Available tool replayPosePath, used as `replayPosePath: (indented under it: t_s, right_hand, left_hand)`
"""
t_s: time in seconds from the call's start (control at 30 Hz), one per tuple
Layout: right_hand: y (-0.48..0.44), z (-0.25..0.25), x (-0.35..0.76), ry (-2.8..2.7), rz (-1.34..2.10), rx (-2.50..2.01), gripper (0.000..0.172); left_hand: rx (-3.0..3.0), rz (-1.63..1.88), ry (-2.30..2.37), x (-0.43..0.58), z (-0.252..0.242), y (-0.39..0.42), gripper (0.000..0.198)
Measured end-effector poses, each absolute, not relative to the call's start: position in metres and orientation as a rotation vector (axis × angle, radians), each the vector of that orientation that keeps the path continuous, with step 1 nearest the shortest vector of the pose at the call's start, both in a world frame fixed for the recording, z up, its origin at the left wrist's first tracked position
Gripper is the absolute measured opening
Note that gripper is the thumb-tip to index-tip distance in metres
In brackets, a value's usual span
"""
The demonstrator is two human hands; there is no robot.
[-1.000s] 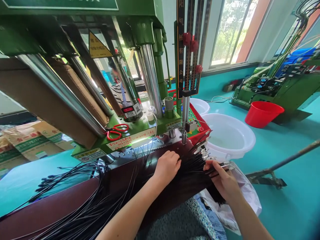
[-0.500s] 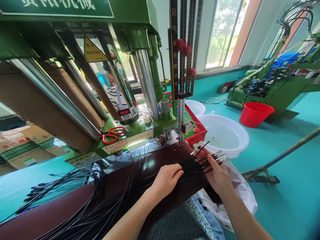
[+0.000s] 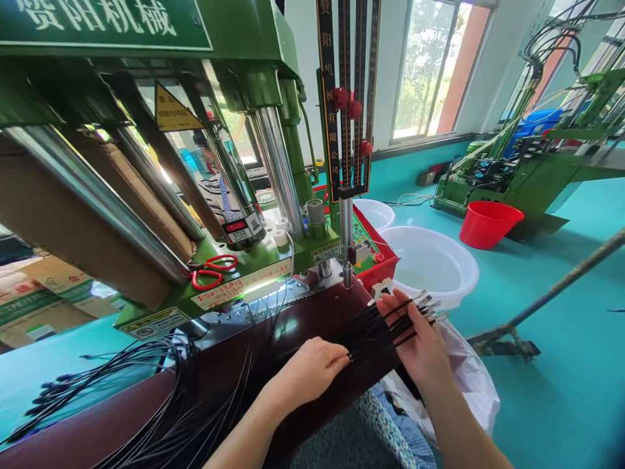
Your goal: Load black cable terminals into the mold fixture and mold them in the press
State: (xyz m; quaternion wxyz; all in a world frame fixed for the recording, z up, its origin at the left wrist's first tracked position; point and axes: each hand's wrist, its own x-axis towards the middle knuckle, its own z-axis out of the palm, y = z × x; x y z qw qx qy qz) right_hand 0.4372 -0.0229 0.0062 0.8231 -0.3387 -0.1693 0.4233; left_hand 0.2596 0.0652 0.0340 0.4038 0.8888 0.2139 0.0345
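My right hand (image 3: 420, 342) is closed around several black cables (image 3: 403, 322), whose metal plug ends (image 3: 427, 305) stick out past the fingers to the right. Further left, my left hand (image 3: 312, 370) pinches a black cable between thumb and forefinger, with only a small dark bit showing at the fingertips. Between the two hands, more dark cable runs low over the dark red tabletop (image 3: 312, 306). A large heap of black cables (image 3: 166, 423) spreads across the left part of the table, partly behind my left forearm.
A green press machine (image 3: 263, 71) stands in front, with red-handled scissors (image 3: 215, 270) on its bed. To the right are a white basin (image 3: 430, 257), a red bucket (image 3: 491, 225), a white bag (image 3: 469, 371) and a slanted metal bar (image 3: 561, 293). Behind the press sits a person (image 3: 217, 189).
The view has shifted slightly right. My left hand has moved down and away from the bundle. In my right hand, the cable that stood out upward now lies closer to the others.
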Motion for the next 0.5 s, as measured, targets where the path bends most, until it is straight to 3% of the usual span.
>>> replayPosePath:
  t_s: [0.13,0.23,0.33,0.5]
  right_hand:
    - [-0.032,0.019,0.44,-0.72,1.029,-0.842,0.019]
    - [-0.036,0.021,0.428,-1.05,1.26,-0.877,0.022]
    - [-0.034,0.01,0.408,-1.157,1.581,-0.892,0.022]
    - [-0.009,-0.007,0.4,-0.952,1.753,-0.823,0.035]
  left_hand:
    - [1.598,-0.245,0.265,0.243,0.02,0.054,0.043]
    - [1.315,-0.236,0.181,0.239,0.002,0.03,0.054]
    - [0.981,0.009,0.175,0.252,-0.014,0.002,0.062]
    - [0.611,0.505,0.49,0.277,-0.028,-0.012,0.041]
